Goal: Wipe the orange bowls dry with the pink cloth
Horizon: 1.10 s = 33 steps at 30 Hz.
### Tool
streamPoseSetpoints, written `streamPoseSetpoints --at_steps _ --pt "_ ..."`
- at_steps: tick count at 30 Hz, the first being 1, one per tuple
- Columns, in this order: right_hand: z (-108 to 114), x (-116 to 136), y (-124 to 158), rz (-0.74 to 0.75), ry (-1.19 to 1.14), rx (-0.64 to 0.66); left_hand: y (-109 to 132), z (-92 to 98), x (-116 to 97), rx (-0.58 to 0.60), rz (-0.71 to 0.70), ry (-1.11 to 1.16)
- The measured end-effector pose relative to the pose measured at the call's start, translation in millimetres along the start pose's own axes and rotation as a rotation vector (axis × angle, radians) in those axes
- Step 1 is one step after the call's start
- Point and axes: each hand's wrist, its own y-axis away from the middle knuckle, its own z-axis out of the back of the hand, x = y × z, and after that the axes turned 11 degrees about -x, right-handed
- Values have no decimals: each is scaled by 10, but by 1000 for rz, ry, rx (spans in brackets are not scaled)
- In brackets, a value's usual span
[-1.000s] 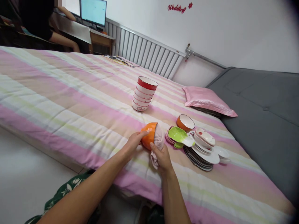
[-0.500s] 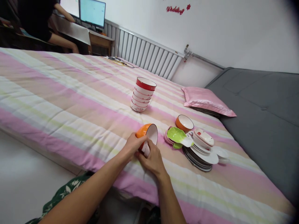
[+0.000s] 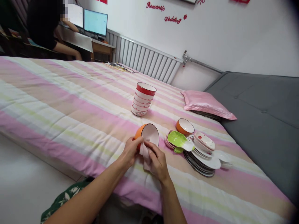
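An orange bowl (image 3: 151, 134) with a white inside and dark rim is tilted on its side, its opening turned to the right. My left hand (image 3: 131, 150) is closed on the bowl's left edge, thumb at the rim. In my right hand (image 3: 159, 161) is a pale pink cloth (image 3: 145, 155), pressed against the near rim of the bowl; part of the cloth hangs below the fingers. To the right, a second orange bowl (image 3: 185, 126) stands beside a green leaf-shaped dish (image 3: 177, 139).
Behind the hands stands a stack of red-and-white bowls (image 3: 143, 99). Several stacked plates (image 3: 201, 165), a small rectangular dish (image 3: 204, 140) and white spoons (image 3: 223, 156) lie on the striped bedspread (image 3: 93, 118). A pink pillow (image 3: 207, 103) rests near the grey headboard (image 3: 261, 124). A person (image 3: 45, 25) sits at a desk.
My right hand has shifted slightly down and right, showing more of the cloth. The bowl's opening has turned more toward me. The camera view has tilted up a little.
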Motion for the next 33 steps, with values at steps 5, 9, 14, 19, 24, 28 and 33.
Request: streamPoseSetpoints --at_steps 5,9,14,19,24,28,33 --pt "-30 30 38 230 238 -33 -21 7 -34 20 -94 7" --pt "-92 27 50 317 350 -43 -19 17 -55 4 -213 -26" --pt "-187 7 67 341 392 -78 83 5 -57 54 -332 -157" --pt "-208 -18 66 341 475 -73 114 -1 -47 49 -350 -155" --pt "-129 -34 24 352 606 30 35 41 -49 29 -371 -104" --pt "-77 -45 22 364 705 51 16 57 -60 29 -370 -90" --pt "-77 49 58 389 584 -65 6 43 -67 -18 -299 -52"
